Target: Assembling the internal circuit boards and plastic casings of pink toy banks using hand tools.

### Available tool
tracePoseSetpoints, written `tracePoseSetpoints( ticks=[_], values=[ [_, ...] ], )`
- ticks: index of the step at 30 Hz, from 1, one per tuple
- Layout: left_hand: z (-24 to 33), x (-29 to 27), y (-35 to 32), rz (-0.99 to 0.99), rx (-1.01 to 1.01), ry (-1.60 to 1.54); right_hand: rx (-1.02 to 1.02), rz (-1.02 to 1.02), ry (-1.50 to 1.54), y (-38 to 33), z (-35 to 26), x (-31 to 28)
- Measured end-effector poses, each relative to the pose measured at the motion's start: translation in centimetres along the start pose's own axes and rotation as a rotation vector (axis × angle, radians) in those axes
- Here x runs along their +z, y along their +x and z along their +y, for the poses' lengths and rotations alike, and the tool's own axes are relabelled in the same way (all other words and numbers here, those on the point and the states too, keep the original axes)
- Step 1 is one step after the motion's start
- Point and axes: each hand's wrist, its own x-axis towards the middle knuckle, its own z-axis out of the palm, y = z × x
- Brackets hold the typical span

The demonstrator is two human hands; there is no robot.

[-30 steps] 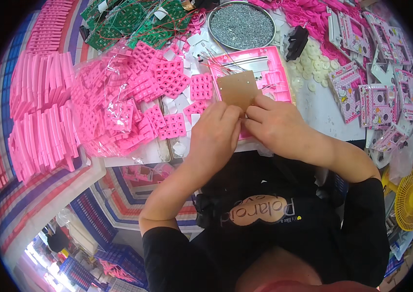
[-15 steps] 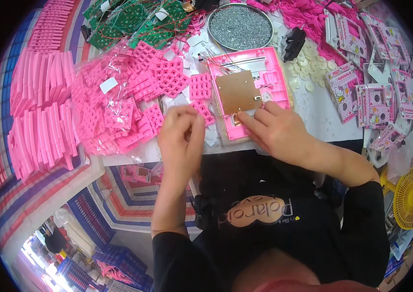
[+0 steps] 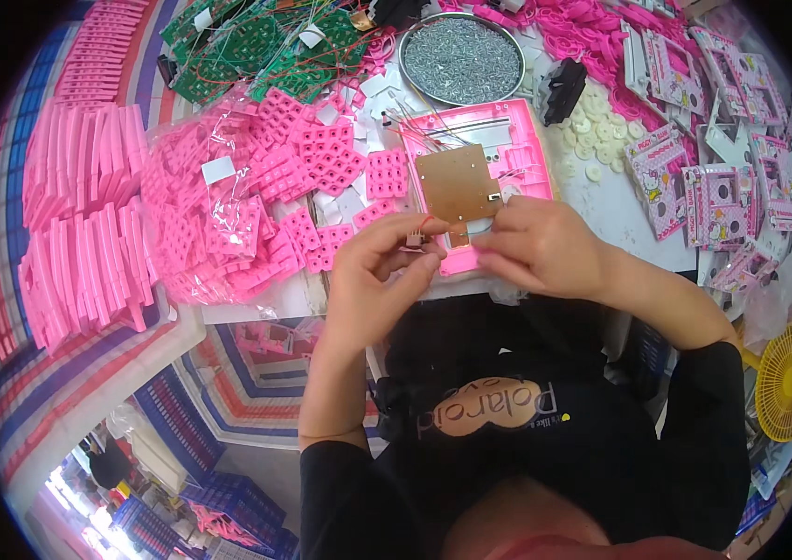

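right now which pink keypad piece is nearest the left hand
The small pink keypad piece just left of the left hand; the other pieces lie farther up the table or in the bag.

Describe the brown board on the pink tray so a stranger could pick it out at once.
Find the round metal dish of silvery screws at the far edge of the table. Just nearer the person lies a pink plastic frame, and the brown square board rests on it, above the right hand. It is the only flat brown piece among pink parts.

Hands (image 3: 471,261) at pink housing (image 3: 485,154)
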Motion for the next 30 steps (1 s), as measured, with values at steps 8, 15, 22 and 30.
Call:
tracePoseSetpoints(
  ticks=[8,15,22,30],
  values=[
    [0.3,2.2,-0.2,0.008,0.265,0.524,-0.038,0.291,0.068,1.0,-1.3,-2.1],
    [1.1,4.2,0.8,-0.028,0.329,0.676,-0.143,0.384,0.181,1.7,-0.8,-2.8],
    [1.2,4.0,1.2,-0.093,0.369,0.650,-0.060,0.008,0.237,1.2,1.6,-5.2],
    [1.2,5.5,8.0,-0.300,0.700,1.018,0.132,0.226,0.164,-4.4,-0.2,-3.4]
  ],
)
